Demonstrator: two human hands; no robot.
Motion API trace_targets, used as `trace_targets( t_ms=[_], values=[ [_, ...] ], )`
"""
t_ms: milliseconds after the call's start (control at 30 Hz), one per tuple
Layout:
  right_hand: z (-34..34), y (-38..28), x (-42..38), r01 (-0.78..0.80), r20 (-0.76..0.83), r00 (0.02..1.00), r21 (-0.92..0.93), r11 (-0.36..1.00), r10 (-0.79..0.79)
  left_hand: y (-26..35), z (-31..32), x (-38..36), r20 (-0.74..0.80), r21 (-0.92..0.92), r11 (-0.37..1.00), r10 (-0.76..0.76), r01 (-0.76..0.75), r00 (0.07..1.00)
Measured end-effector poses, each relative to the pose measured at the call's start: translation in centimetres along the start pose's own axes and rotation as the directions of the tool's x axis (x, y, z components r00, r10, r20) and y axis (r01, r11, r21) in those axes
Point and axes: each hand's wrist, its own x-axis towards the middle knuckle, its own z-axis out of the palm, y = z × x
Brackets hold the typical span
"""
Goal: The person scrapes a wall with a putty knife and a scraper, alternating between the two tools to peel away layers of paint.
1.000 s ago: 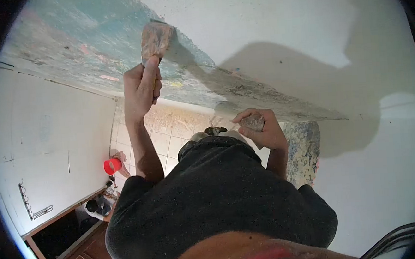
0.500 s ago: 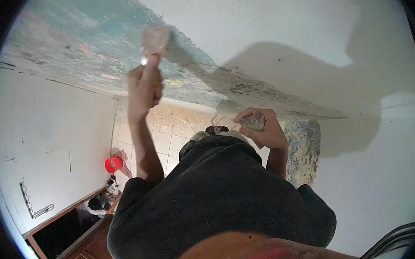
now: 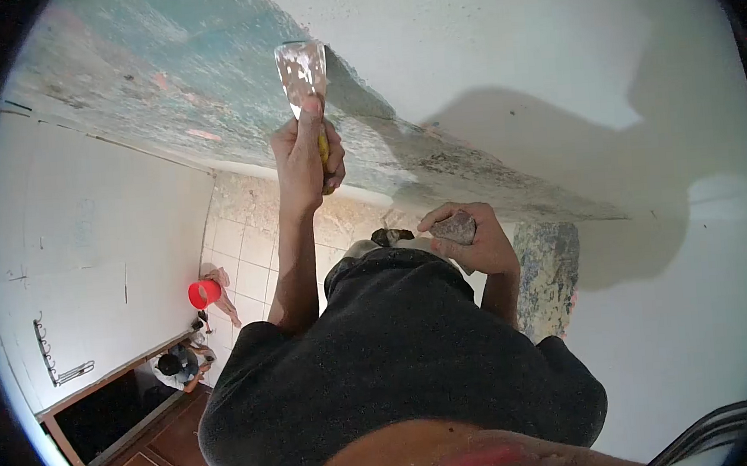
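Observation:
My left hand (image 3: 301,169) is closed around the yellow handle of a putty knife (image 3: 302,72), thumb up along the blade's base. The wide metal blade has pale smears and lies at or very near the wall (image 3: 207,80), by the border between the worn blue-green patch and the white paint. Whether its edge touches cannot be made out. Lower down, in front of my waist, my right hand (image 3: 489,246) grips a rough grey-brown stone (image 3: 454,227) between thumb and fingers. The stone is apart from the wall.
A red bucket (image 3: 204,293) stands on the tiled floor (image 3: 245,251) at left, beside a crumpled cloth (image 3: 225,306). Another person (image 3: 177,365) is low by the doorway, near a brown door (image 3: 158,438). Hooks (image 3: 47,351) hang on the left wall. Another scraped patch (image 3: 548,273) is at right.
My left hand and the putty knife have moved right along the wall, toward the white paint. My right hand still holds the stone in nearly the same place.

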Motion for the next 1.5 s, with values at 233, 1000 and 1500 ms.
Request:
trace_targets(
  t_ms=[233, 1000, 1500],
  values=[
    [0.2, -0.1, -0.1, 0.012, -0.013, 1.000, 0.020, 1.000, -0.012, -0.9, 0.6, 0.1, 0.002, -0.023, 1.000, -0.003, 0.003, 1.000],
    [-0.1, -0.1, -0.4, -0.019, -0.040, 0.999, 0.009, 1.000, 0.019, -1.2, 0.0, 0.6, 0.013, 0.002, 0.999, 0.038, -0.038, 0.999],
    [0.5, 0.6, 1.3, -0.018, -0.023, 1.000, -0.056, 0.998, 0.017, 1.5, 0.2, 0.7, -0.014, -0.020, 1.000, 0.015, -0.015, 1.000]
  ],
)
